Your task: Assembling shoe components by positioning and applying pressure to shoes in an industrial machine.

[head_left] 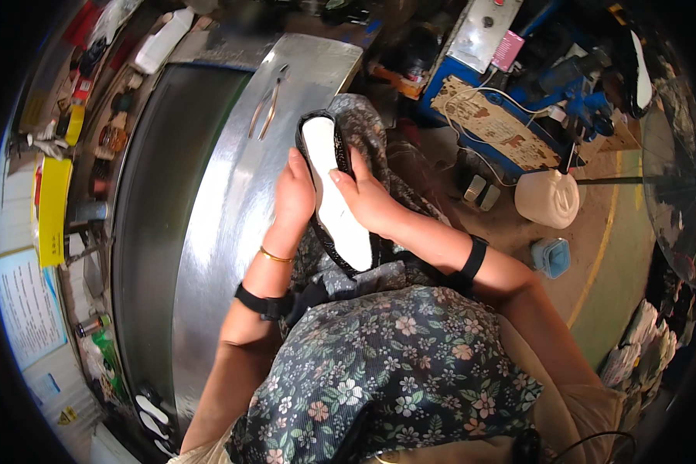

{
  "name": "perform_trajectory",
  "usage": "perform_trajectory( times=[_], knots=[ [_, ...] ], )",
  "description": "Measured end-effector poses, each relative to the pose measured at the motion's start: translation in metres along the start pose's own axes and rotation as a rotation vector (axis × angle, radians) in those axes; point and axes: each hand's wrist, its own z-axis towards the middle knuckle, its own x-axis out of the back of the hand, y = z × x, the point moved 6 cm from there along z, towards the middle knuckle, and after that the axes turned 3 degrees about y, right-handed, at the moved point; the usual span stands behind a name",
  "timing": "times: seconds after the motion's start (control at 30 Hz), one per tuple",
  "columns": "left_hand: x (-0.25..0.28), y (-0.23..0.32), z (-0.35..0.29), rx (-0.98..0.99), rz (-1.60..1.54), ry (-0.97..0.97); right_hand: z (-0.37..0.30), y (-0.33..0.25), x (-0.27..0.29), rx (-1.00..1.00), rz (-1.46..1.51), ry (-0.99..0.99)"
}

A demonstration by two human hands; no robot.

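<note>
1. The black shoe piece with a white, sole-shaped face [335, 201] is up in the air, along the right-hand edge of the metal surface [216, 201] and above the person's floral apron [379, 363], its white face turned upward.

2. The left hand [292, 192] grips it on the side nearer the surface, fingers along the black rim. The right hand [363, 199] grips the side farther from the surface, thumb over the white face, the other fingers mostly out of my sight.

3. What looks done: the white face sits inside the glossy black edging, which shows around much of it. Whether the two are fixed together, I can't tell from here.

4. What looks left: the piece is in both hands and not set down, so I'd judge the handling of this one unfinished. I see no separate part being joined to it.

5. The pliers [274, 97] lie toward the far end of the surface, well apart from both hands; nothing is being done with them.

6. Past the surface's near left corner are more white-faced shoe pieces [151, 406]. Whether those are finished or waiting, I can't say.
</note>
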Motion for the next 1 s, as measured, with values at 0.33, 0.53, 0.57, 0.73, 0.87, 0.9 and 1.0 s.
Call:
perform_trajectory(
  times=[0.33, 0.53, 0.57, 0.73, 0.87, 0.9, 1.0],
  knots=[
    [0.014, -0.025, -0.060, -0.444, 0.033, 0.207, -0.011, 0.007, -0.021, 0.159, -0.097, 0.110],
    [-0.012, -0.049, -0.003, 0.078, -0.702, -0.157, 0.009, -0.002, 0.009, -0.123, -0.225, -0.117],
    [-0.013, -0.037, 0.014, 0.195, -0.833, -0.232, 0.032, -0.018, 0.019, -0.015, -0.340, -0.085],
    [-0.015, 0.010, 0.056, 0.349, -0.722, -0.390, 0.114, -0.027, 0.033, -0.270, -0.138, 0.081],
    [0.000, 0.020, 0.069, -0.191, 0.262, -0.066, 0.122, -0.047, 0.010, 0.146, -0.927, 0.228],
    [-0.002, 0.023, 0.068, -0.272, 0.390, -0.070, 0.120, -0.049, 0.005, 0.187, -0.956, 0.254],
    [0.002, 0.029, 0.051, -0.391, 0.533, -0.062, 0.119, -0.055, 0.001, 0.295, -0.850, 0.253]
  ],
)
